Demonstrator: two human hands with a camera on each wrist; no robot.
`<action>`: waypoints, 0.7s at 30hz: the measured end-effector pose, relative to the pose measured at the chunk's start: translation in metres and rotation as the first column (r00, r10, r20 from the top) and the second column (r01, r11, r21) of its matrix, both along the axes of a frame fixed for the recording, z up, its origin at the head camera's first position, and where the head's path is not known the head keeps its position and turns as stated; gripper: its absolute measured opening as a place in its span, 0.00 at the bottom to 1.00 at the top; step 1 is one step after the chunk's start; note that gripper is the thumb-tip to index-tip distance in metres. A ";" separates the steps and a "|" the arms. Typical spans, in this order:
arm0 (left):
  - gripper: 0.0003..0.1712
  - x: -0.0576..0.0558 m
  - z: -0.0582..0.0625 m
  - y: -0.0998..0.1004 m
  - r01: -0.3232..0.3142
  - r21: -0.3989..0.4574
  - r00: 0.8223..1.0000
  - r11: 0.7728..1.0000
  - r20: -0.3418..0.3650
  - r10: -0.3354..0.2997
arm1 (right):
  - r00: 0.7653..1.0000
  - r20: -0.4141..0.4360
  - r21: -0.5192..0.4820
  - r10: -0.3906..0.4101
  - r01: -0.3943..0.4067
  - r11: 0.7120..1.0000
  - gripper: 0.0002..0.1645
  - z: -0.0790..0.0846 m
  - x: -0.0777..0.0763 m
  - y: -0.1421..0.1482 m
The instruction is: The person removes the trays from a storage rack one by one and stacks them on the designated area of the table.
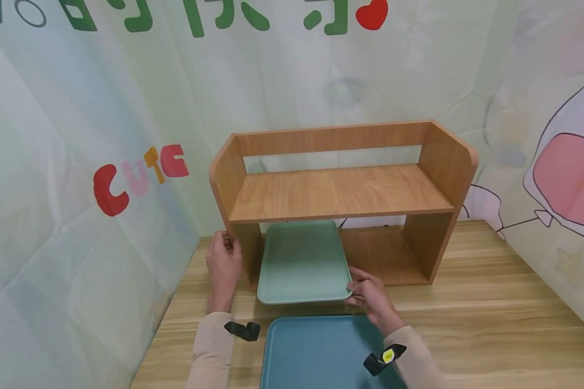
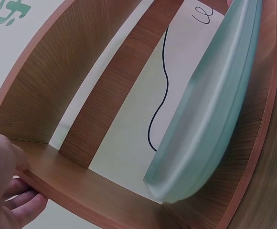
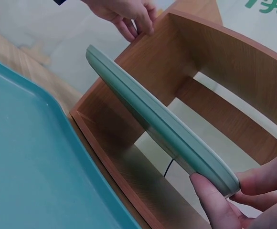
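A two-tier wooden shelf [image 1: 340, 192] stands on the table. My left hand [image 1: 224, 265] holds the front edge of its left side panel, fingers bent round the board in the left wrist view [image 2: 9, 191]. The right hand [image 1: 375, 300] pinches a pale green tray [image 1: 304, 265] at its front right corner, with thumb and fingers on opposite faces of the rim in the right wrist view. That tray reaches into the left half of the lower compartment, its front end sticking out past the shelf. Both wrist views show it raised off the shelf's bottom board.
A larger blue tray [image 1: 321, 351] lies on the wood-grain table [image 1: 496, 308] in front of the shelf, partly under my right forearm. Printed cloth [image 1: 141, 108] hangs behind and along both sides. The upper shelf board [image 1: 340, 189] is bare.
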State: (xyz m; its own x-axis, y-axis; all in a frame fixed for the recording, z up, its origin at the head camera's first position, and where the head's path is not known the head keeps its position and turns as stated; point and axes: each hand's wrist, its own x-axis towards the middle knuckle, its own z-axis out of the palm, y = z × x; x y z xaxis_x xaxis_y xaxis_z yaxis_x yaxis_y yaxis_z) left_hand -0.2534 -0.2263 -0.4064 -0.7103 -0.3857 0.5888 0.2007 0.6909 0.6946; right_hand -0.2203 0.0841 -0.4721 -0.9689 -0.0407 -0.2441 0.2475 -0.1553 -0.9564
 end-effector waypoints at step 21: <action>0.09 0.000 0.001 0.000 -0.010 -0.007 1.000 1.000 0.014 0.010 | 1.000 -0.021 0.005 0.014 -0.014 1.000 0.28 0.002 0.007 0.012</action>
